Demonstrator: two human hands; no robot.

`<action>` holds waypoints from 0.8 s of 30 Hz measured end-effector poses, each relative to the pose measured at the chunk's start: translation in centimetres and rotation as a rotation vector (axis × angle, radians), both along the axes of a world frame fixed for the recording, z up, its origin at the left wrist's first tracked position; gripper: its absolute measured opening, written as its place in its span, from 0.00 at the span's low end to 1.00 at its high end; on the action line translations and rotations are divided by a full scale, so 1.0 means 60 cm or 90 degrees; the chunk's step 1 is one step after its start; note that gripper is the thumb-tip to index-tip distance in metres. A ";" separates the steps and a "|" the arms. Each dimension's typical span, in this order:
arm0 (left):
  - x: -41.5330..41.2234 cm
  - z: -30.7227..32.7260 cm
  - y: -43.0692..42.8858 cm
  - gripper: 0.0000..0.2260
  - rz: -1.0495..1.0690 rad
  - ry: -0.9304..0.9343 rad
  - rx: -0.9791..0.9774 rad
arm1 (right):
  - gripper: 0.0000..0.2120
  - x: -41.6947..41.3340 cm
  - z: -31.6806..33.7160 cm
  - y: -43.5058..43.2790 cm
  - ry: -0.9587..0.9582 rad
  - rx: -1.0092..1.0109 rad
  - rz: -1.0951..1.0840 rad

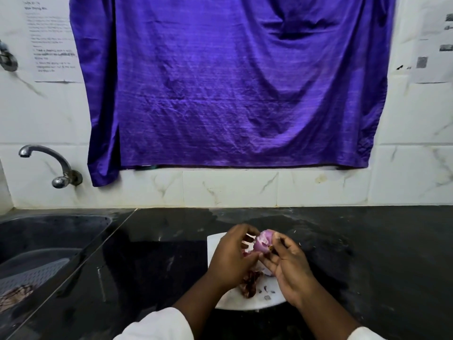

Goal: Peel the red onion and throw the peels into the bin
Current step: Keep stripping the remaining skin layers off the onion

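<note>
Currently in hand: the red onion [262, 244], held between both hands just above the far part of a white plate [245, 304], its glossy purple flesh showing between the fingers.
Left hand: the left hand [232, 260] is curled round the onion's left side, fingers bent inward and thumb underneath; whether it pinches the bulb itself or only the skin there I cannot tell.
Right hand: the right hand [291, 268] grips the onion's right side, thumb and forefinger bent onto it near the top and the other fingers loosely curled below.
Loose skin: a pale, ragged flap [250, 238] stands up from the onion at the left fingertips.
Peels: a heap of dark red-brown peels [250, 283] lies on the plate under the left wrist, with a few small scraps [267, 296] just beside it.
Plate position: near the front edge of a black stone counter [147, 253], directly before the person.
Sleeves: white sleeves [157, 325] cover both forearms at the bottom edge.
Sink: a dark sink [49, 231] is set into the counter on the left, holding a grey perforated basket [36, 273] with brownish matter [14, 295] on it.
Tap: a chrome tap [49, 163] juts from the marble-tiled wall above the sink.
Wall: a purple cloth [232, 82] hangs over the middle, with printed sheets [51, 40] stuck on either side, their text too blurred to read.
</note>
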State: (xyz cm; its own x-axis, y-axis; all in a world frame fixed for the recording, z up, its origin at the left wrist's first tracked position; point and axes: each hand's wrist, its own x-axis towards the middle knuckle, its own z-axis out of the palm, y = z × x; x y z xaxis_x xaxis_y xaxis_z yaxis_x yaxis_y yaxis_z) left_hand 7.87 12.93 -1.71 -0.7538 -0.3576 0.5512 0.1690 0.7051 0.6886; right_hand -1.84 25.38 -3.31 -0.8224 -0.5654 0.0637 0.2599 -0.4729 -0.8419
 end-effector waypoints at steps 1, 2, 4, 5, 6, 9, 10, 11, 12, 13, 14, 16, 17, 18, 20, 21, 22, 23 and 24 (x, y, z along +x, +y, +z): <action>0.002 0.003 0.002 0.16 -0.024 0.012 0.023 | 0.12 0.000 0.002 0.002 0.001 0.002 0.003; 0.003 0.006 0.003 0.15 -0.035 0.025 0.051 | 0.12 -0.001 0.004 0.003 0.006 0.005 0.006; 0.003 0.009 0.004 0.12 -0.027 0.049 0.099 | 0.13 0.000 0.006 0.004 0.024 0.011 0.008; 0.003 0.008 0.005 0.11 -0.022 0.056 0.115 | 0.14 0.000 0.007 0.003 0.031 0.012 0.006; 0.001 0.007 0.005 0.11 -0.016 0.062 0.123 | 0.14 0.000 0.007 0.003 0.036 0.013 0.001; -0.004 0.000 0.006 0.11 -0.001 0.073 0.123 | 0.13 0.000 0.009 0.002 0.057 0.024 -0.020; -0.005 -0.002 0.005 0.10 0.001 0.073 0.124 | 0.13 -0.001 0.010 0.003 0.068 0.029 -0.025; -0.005 -0.003 0.005 0.10 0.000 0.074 0.128 | 0.12 -0.001 0.010 0.004 0.077 0.033 -0.029; -0.005 -0.003 0.004 0.09 -0.003 0.073 0.138 | 0.12 0.000 0.011 0.005 0.086 0.034 -0.032; -0.005 -0.002 0.003 0.09 -0.009 0.070 0.151 | 0.11 -0.001 0.011 0.005 0.096 0.035 -0.037; -0.005 -0.001 0.002 0.09 -0.016 0.062 0.164 | 0.11 0.000 0.011 0.006 0.104 0.036 -0.043; -0.004 0.003 -0.001 0.08 -0.037 0.038 0.188 | 0.11 0.000 0.010 0.005 0.114 0.038 -0.048; -0.003 0.006 -0.003 0.08 -0.052 0.026 0.199 | 0.11 0.000 0.009 0.005 0.118 0.039 -0.049; -0.003 0.009 -0.006 0.08 -0.068 0.015 0.212 | 0.12 0.000 0.008 0.005 0.122 0.042 -0.050; -0.002 0.012 -0.012 0.08 -0.096 -0.004 0.240 | 0.15 0.000 0.006 0.004 0.132 0.055 -0.054; -0.001 0.013 -0.015 0.08 -0.107 -0.010 0.251 | 0.16 0.001 0.004 0.003 0.135 0.061 -0.056; -0.002 0.012 -0.018 0.08 -0.114 -0.014 0.258 | 0.17 0.000 0.004 0.002 0.136 0.065 -0.057; -0.002 0.011 -0.021 0.07 -0.122 -0.017 0.263 | 0.16 0.000 0.003 0.002 0.136 0.066 -0.058; -0.003 0.010 -0.024 0.07 -0.129 -0.020 0.271 | 0.15 -0.001 0.002 0.001 0.137 0.067 -0.060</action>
